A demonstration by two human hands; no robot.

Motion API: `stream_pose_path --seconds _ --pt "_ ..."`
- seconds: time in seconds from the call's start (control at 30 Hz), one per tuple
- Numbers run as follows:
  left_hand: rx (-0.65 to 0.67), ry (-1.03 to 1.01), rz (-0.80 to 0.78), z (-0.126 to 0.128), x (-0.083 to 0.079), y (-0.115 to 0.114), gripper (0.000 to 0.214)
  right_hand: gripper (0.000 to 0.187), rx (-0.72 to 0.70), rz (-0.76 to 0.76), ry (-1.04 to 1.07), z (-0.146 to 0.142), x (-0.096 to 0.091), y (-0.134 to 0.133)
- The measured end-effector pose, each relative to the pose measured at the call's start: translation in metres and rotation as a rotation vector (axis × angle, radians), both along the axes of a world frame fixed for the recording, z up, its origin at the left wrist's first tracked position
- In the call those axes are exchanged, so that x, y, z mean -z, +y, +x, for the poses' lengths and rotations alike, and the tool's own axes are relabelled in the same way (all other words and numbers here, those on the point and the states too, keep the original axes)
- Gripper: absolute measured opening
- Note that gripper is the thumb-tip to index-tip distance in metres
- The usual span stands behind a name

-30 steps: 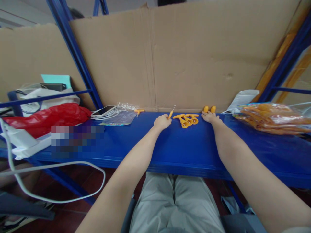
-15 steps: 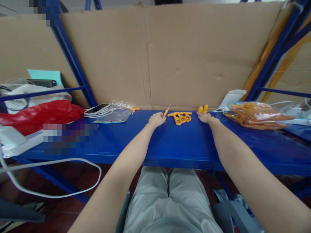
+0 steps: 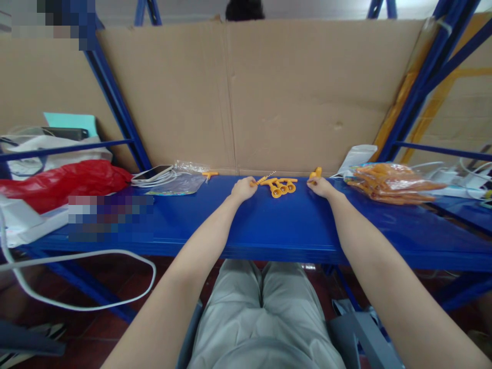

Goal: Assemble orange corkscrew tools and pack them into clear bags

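Note:
Both my arms reach forward onto a blue shelf. My left hand is closed around a small orange piece with a thin metal screw tip that sticks out to the right. My right hand is closed on a small orange plastic piece near the cardboard back wall. Between the two hands lie three orange T-shaped plastic parts side by side on the shelf.
At the right lies a clear bag of orange parts beside a white pouch. On the left are a phone with white cable, a clear plastic bag, another orange part and a red bag. Blue rack posts flank the shelf.
The view has shifted a little. My left hand has tilted the screw-tipped piece flatter, toward the T-shaped parts. Only one orange piece shows at my right hand where two showed before.

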State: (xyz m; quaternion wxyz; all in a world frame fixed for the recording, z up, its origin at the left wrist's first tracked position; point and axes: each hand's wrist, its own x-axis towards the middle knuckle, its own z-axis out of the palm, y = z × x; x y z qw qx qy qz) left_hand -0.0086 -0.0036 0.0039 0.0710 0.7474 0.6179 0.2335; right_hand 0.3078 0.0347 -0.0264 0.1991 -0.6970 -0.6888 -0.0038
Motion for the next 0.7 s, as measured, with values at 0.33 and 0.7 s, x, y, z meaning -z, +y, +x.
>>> stream_pose_path --seconds 0.33,0.7 --pt "-0.011 0.048 0.058 0.000 -0.002 -0.002 0.031 0.029 0.050 -0.046 0.064 -0.017 -0.014 -0.014" --pt "0.006 0.028 0.071 0.000 -0.002 -0.001 0.032 0.042 -0.080 -0.099 0.091 -0.029 -0.007 -0.012"
